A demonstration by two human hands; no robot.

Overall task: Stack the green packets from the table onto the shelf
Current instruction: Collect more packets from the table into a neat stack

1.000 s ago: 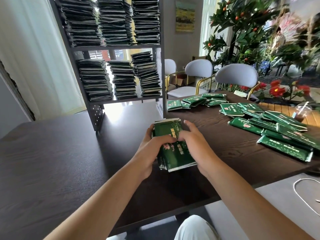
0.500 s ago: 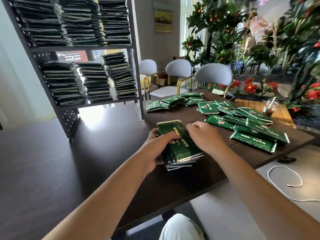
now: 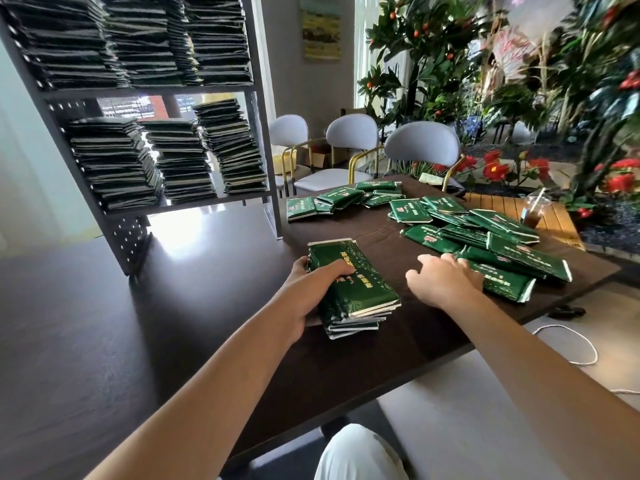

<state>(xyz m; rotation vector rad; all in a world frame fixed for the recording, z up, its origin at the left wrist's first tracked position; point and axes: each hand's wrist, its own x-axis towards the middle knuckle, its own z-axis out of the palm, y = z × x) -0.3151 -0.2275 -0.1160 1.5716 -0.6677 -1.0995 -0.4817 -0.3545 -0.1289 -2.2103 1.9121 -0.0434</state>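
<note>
A small stack of green packets (image 3: 356,292) lies on the dark table (image 3: 207,341) in front of me. My left hand (image 3: 311,289) grips its left side, thumb across the top packet. My right hand (image 3: 443,282) hovers just right of the stack, fingers loosely spread, touching the near edge of a loose green packet (image 3: 502,282). More loose packets (image 3: 485,233) are scattered over the right of the table, and another cluster (image 3: 343,199) lies farther back. The grey shelf (image 3: 194,206) at back left holds tall piles of packets (image 3: 173,157) on two levels.
Pale chairs (image 3: 422,147) stand behind the table. An iced drink cup with a straw (image 3: 533,213) sits on a wooden surface at the right. Flowering plants (image 3: 519,81) fill the back right. A white cord (image 3: 571,344) lies on the pale floor beside the table.
My right hand has let go of the stack and moved right to the loose packets. My left hand still holds the stack. The view has turned a little to the right.
</note>
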